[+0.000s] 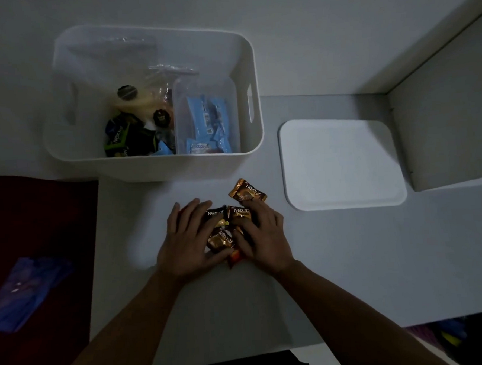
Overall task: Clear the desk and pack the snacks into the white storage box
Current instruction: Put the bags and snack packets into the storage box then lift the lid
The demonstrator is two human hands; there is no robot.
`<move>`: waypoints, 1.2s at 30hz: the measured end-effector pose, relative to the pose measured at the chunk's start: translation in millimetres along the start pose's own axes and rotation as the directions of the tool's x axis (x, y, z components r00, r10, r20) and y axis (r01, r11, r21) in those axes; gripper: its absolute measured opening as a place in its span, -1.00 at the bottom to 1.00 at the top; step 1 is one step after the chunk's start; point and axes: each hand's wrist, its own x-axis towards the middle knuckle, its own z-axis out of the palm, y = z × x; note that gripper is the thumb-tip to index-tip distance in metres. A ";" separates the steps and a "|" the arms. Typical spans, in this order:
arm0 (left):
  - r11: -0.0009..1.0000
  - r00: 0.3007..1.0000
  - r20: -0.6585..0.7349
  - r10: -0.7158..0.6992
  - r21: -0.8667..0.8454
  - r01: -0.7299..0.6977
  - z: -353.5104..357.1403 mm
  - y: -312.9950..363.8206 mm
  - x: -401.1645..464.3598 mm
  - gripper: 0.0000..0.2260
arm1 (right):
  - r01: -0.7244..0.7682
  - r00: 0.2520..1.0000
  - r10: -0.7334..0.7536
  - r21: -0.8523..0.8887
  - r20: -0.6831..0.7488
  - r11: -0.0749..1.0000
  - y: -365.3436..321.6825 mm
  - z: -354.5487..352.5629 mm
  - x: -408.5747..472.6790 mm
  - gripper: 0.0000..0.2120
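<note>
Several brown and gold Nextar snack packets (223, 234) lie bunched on the grey desk (352, 260). My left hand (187, 242) presses against the bunch from the left with its fingers spread. My right hand (261, 234) covers the bunch from the right, fingers curled over the packets. One more brown packet (247, 193) lies apart, just beyond my right hand. The white storage box (154, 165) stands open at the back of the desk. Inside it are green and black packets (121, 136), blue packets (210, 119) in a clear tub, and some plastic-wrapped items.
The box's white lid (340, 162) lies flat on the desk to the right of the box. A white wall corner rises at the far right. A dark red surface (39, 223) with a blue plastic bag (29, 291) is on the left.
</note>
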 end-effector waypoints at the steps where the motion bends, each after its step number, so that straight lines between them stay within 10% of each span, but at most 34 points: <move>1: 1.000 1.000 -0.002 -0.004 0.004 0.004 0.2 0.3 0.9 -0.29 | -0.020 1.000 0.020 0.016 0.014 1.000 -1.4 -2.1 0.9 -0.75; 6: 0.999 0.999 -0.007 -0.043 0.006 0.043 -1.7 2.6 1.2 -0.43 | -0.075 0.997 0.077 0.146 -0.012 0.986 -2.8 -13.4 6.7 -0.72; 12: 1.000 1.000 0.030 -0.005 0.024 0.004 -3.5 2.1 0.6 -0.26 | 0.040 0.978 -0.051 0.058 0.201 0.998 13.4 -31.9 16.5 0.22; 15: 1.000 1.000 0.005 -0.012 0.028 0.012 -1.8 2.6 1.0 -0.36 | 0.141 0.946 -0.104 -0.099 0.308 0.985 22.0 -28.6 17.3 0.04; 20: 1.000 0.993 -0.113 -0.017 0.009 0.018 3.7 0.1 -1.9 -0.55 | 0.187 0.981 -0.181 -0.095 0.071 0.978 25.7 -11.7 19.5 -0.56; 36: 0.999 0.994 -0.101 -0.033 0.007 0.034 0.7 2.7 -4.9 -0.42 | 0.141 0.990 -0.141 -0.030 0.016 0.990 22.1 0.4 23.7 -0.67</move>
